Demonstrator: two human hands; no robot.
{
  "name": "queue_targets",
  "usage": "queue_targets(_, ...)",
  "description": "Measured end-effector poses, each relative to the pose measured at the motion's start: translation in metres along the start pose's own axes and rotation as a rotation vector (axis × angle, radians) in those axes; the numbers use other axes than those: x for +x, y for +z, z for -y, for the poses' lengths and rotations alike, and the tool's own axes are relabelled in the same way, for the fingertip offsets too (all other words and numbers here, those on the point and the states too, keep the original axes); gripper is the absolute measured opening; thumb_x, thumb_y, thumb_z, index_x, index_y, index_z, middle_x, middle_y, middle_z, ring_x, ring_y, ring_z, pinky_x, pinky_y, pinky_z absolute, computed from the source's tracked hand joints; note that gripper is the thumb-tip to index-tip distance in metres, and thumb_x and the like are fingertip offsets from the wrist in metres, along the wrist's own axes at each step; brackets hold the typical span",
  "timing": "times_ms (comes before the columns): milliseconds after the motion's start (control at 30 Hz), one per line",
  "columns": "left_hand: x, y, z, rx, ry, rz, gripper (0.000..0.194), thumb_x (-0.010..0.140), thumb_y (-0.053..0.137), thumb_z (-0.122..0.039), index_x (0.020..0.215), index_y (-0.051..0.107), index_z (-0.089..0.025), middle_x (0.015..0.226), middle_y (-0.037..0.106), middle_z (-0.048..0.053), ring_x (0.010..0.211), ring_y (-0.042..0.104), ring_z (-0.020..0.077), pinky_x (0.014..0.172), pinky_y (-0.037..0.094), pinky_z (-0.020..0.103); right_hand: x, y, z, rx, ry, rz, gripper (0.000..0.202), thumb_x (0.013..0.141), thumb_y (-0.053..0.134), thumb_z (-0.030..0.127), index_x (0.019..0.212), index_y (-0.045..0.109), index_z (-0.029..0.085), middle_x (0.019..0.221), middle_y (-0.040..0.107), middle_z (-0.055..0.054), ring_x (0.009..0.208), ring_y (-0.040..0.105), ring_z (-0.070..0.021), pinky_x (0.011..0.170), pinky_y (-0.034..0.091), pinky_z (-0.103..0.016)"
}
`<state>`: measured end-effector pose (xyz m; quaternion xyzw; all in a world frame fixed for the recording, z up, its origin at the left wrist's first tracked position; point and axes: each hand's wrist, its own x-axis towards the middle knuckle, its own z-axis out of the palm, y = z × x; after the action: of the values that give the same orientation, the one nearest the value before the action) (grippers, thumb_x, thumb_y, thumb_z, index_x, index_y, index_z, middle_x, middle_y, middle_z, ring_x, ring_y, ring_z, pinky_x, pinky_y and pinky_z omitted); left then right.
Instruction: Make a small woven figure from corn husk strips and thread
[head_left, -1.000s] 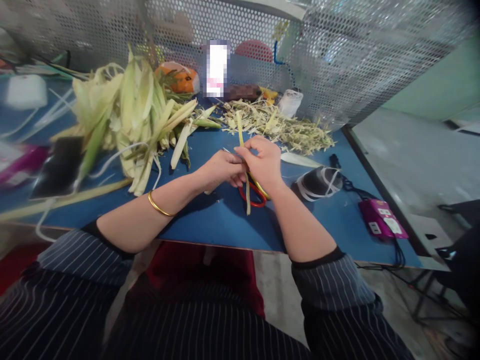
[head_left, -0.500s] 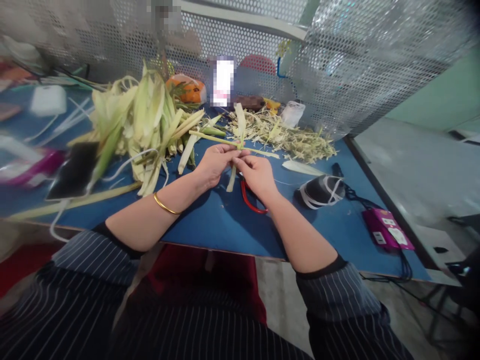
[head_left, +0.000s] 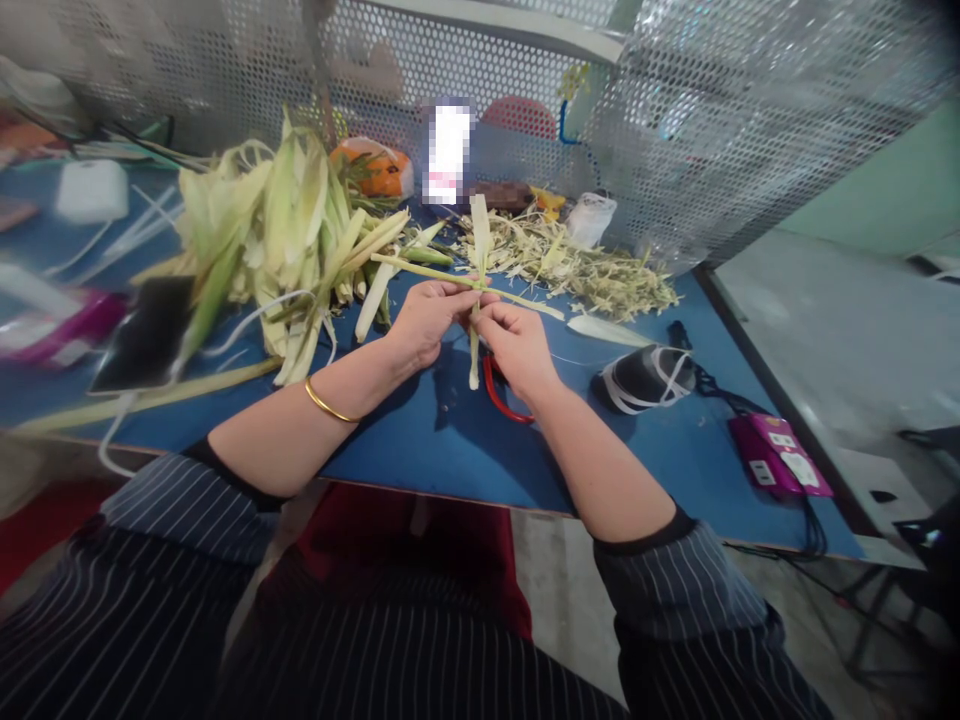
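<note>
Pale green corn husk strips [head_left: 481, 240] cross one another between my hands, above the middle of the blue table. My left hand [head_left: 429, 318] pinches them near the crossing, thumb and fingers pressed together. On the other side my right hand [head_left: 517, 345] grips the lower strip just below the crossing. One strip stands upright, another slants from upper left to lower right, and a short end hangs down below my fingers. Red-handled scissors [head_left: 501, 395] lie on the table partly under my right hand; their blades are hidden.
A heap of corn husks [head_left: 274, 225] lies at the left, beside a dark phone [head_left: 146, 335] with a white cable. Husk shreds [head_left: 592, 270] are piled behind my hands. At the right are a black thread-wound roll [head_left: 646, 380] and a purple power strip [head_left: 780, 457]. A perforated screen [head_left: 517, 80] stands behind.
The hanging strip end has swung from slanting to nearly straight down. My right hand has shifted slightly, and both hands still hold the crossed strips.
</note>
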<state>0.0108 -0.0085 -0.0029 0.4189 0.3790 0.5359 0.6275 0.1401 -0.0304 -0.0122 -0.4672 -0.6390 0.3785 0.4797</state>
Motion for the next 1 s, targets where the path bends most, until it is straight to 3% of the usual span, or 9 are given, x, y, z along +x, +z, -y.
queue_targets(233, 0.004, -0.002, 0.004, -0.067, 0.009, -0.005, 0.010, 0.078, 0.066, -0.005, 0.076, 0.074, -0.010, 0.071, 0.072, 0.004, 0.063, 0.061, 0.0074, 0.068, 0.049, 0.019, 0.001, 0.000, -0.001, 0.017, -0.039, 0.051, 0.024, 0.081, 0.059, 0.024, 0.058, 0.052, 0.019, 0.064, 0.044, 0.004, 0.063, 0.036, -0.0096, 0.062, 0.029, -0.028)
queue_targets(333, 0.006, -0.005, 0.002, -0.090, -0.054, 0.006, 0.011, 0.076, 0.065, -0.005, 0.081, 0.074, -0.010, 0.070, 0.072, 0.003, 0.064, 0.064, 0.0091, 0.068, 0.052, 0.021, 0.002, 0.003, -0.003, 0.014, 0.033, 0.044, 0.028, 0.084, 0.063, 0.032, 0.060, 0.056, 0.019, 0.060, 0.043, 0.004, 0.060, 0.036, -0.0096, 0.060, 0.031, -0.028)
queue_targets(400, 0.006, -0.007, 0.000, -0.111, -0.104, 0.017, 0.012, 0.076, 0.067, -0.011, 0.086, 0.074, -0.011, 0.069, 0.071, 0.003, 0.061, 0.064, 0.0108, 0.065, 0.053, 0.024, 0.004, 0.003, -0.005, 0.100, 0.123, 0.031, 0.030, 0.085, 0.065, 0.040, 0.063, 0.060, 0.020, 0.061, 0.050, 0.003, 0.060, 0.045, -0.0103, 0.063, 0.038, -0.029)
queue_targets(567, -0.001, -0.004, -0.003, -0.110, -0.147, -0.065, 0.016, 0.078, 0.078, -0.021, 0.089, 0.073, -0.012, 0.069, 0.069, 0.001, 0.063, 0.065, 0.0103, 0.069, 0.056, 0.026, 0.015, -0.004, -0.016, 0.438, 0.316, -0.186, 0.039, 0.077, 0.072, 0.058, 0.076, 0.058, 0.022, 0.067, 0.060, 0.002, 0.061, 0.062, -0.0127, 0.064, 0.052, -0.030)
queue_targets(767, -0.001, 0.003, 0.002, -0.046, -0.101, -0.155, 0.005, 0.086, 0.071, -0.014, 0.085, 0.067, -0.010, 0.058, 0.061, -0.003, 0.045, 0.054, 0.0057, 0.053, 0.051, 0.023, 0.014, -0.003, -0.018, 0.472, 0.212, -0.213, 0.031, 0.070, 0.079, 0.040, 0.073, 0.055, 0.022, 0.059, 0.057, 0.007, 0.054, 0.059, -0.0102, 0.067, 0.056, -0.029)
queue_targets(867, 0.003, 0.000, 0.003, -0.023, -0.099, -0.183, 0.006, 0.086, 0.070, -0.014, 0.084, 0.066, -0.010, 0.057, 0.059, -0.004, 0.043, 0.053, 0.0050, 0.050, 0.049, 0.022, 0.016, -0.006, -0.021, 0.456, 0.231, -0.206, 0.026, 0.071, 0.078, 0.036, 0.072, 0.057, 0.021, 0.060, 0.059, 0.005, 0.055, 0.059, -0.0111, 0.066, 0.055, -0.030)
queue_targets(933, 0.004, -0.003, 0.002, -0.001, -0.112, -0.152, 0.006, 0.085, 0.071, -0.015, 0.085, 0.067, -0.010, 0.057, 0.059, -0.004, 0.043, 0.054, 0.0056, 0.049, 0.049, 0.022, 0.023, -0.016, -0.023, 0.400, 0.230, -0.301, 0.023, 0.075, 0.074, 0.037, 0.075, 0.058, 0.021, 0.064, 0.059, 0.003, 0.058, 0.060, -0.0123, 0.065, 0.054, -0.030)
queue_targets(1000, 0.002, -0.005, 0.000, 0.037, -0.109, -0.113, 0.007, 0.084, 0.073, -0.015, 0.085, 0.068, -0.011, 0.058, 0.059, -0.004, 0.044, 0.054, 0.0062, 0.049, 0.048, 0.023, 0.030, -0.030, -0.023, 0.275, 0.122, -0.534, 0.019, 0.078, 0.070, 0.036, 0.082, 0.058, 0.022, 0.071, 0.059, 0.002, 0.064, 0.060, -0.0134, 0.066, 0.051, -0.030)
